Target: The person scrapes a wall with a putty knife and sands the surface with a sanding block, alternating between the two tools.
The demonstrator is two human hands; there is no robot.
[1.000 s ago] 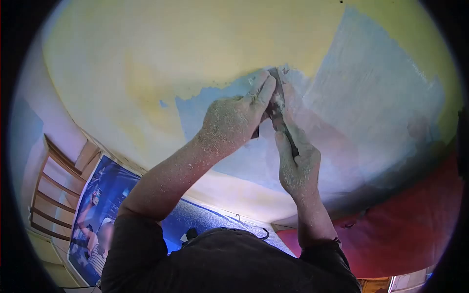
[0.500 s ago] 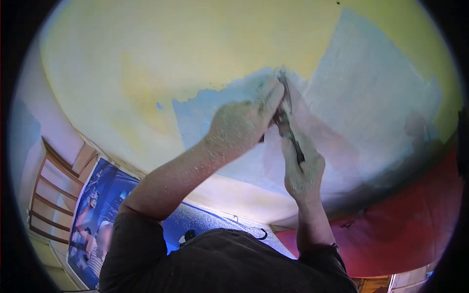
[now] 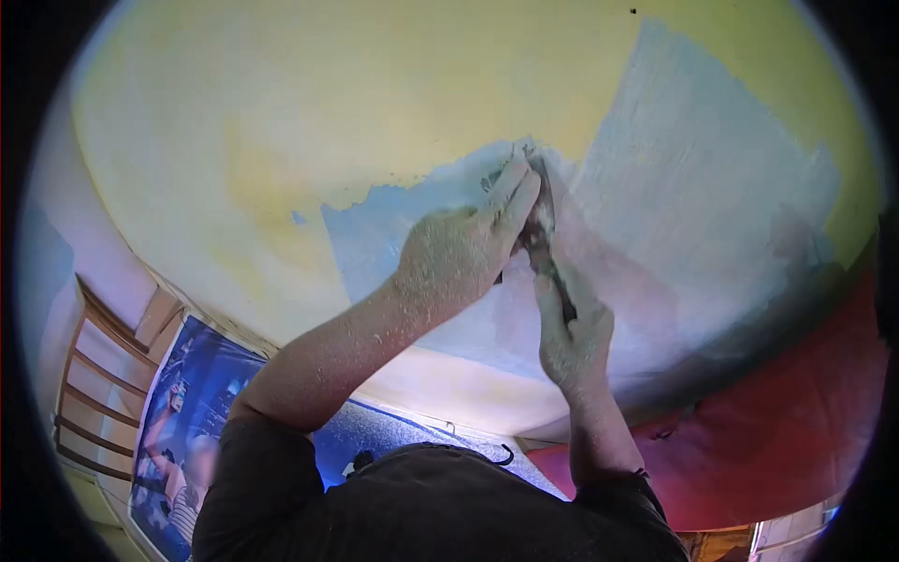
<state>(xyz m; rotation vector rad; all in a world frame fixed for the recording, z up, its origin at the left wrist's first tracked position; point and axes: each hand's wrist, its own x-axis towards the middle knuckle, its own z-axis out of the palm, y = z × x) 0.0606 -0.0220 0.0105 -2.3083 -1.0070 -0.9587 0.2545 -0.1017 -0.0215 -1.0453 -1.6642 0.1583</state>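
Observation:
A scraper [image 3: 547,199] with a dark, whitish-smeared blade lies against the wall [image 3: 309,103], tilted up and slightly left. My right hand [image 3: 576,337] is closed round its handle, thumb along the top. Higher up, my left hand [image 3: 459,239] presses on the blade with its fingers held together and stretched out; its thumb is hidden. Grey, crumbly bits show at the blade's upper end, where the yellow coat meets a ragged pale-blue patch [image 3: 384,220]. Pale dust and flecks cover both hands and the left forearm.
On the right, a large pale grey-blue area [image 3: 712,140] has a smooth surface. Below it hangs or leans a red padded panel [image 3: 749,440]. At lower left are a wooden slatted rack [image 3: 98,384] and a blue printed picture [image 3: 192,393]. A small dark hook [image 3: 507,456] shows near my chest.
Both hands and the scraper have slid slightly down the wall and a little left. More grey crumbs show at the blade's upper end. The view has shifted slightly.

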